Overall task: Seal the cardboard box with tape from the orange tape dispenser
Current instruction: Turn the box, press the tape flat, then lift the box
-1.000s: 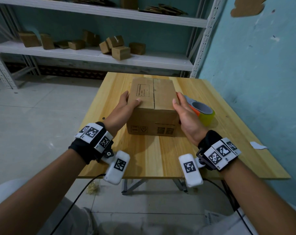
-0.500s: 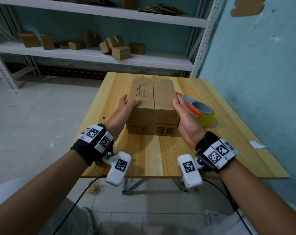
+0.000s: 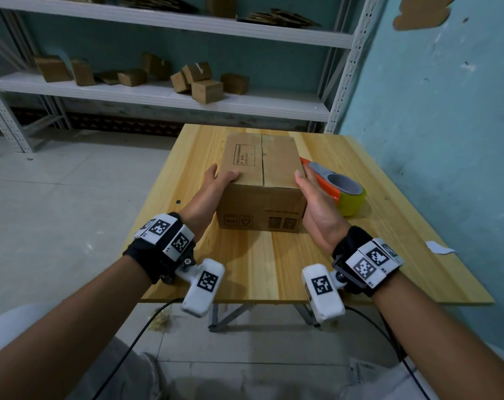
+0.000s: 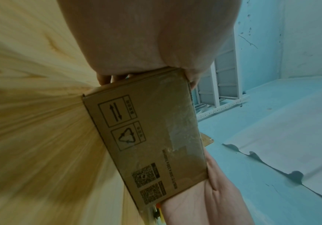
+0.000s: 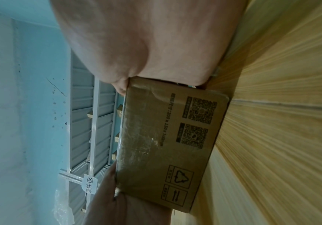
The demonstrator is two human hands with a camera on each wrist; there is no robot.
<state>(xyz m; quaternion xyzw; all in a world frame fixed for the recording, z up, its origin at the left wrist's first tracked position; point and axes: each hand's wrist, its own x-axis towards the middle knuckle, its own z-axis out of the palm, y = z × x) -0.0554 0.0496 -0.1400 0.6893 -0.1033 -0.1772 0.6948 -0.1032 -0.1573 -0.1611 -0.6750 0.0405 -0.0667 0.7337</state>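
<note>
A brown cardboard box (image 3: 261, 180) stands mid-table, its two top flaps closed along a centre seam. My left hand (image 3: 219, 180) grips its near left corner, thumb on top and fingers down the side. My right hand (image 3: 311, 194) presses flat against the right side, fingers straight, thumb along the top edge. The orange tape dispenser (image 3: 328, 183) with its yellowish roll lies just right of that hand. The wrist views show the box's printed front (image 4: 146, 137) (image 5: 166, 144) with old clear tape on it.
The wooden table (image 3: 262, 264) reaches past the box on all sides. A white paper scrap (image 3: 440, 247) lies near its right edge. A blue wall (image 3: 447, 111) runs close on the right. A metal shelf (image 3: 158, 93) with several small boxes stands behind.
Both hands have slid a little toward me along the box's sides. The right thumb has come off the top to the edge. The box and dispenser have not moved.
</note>
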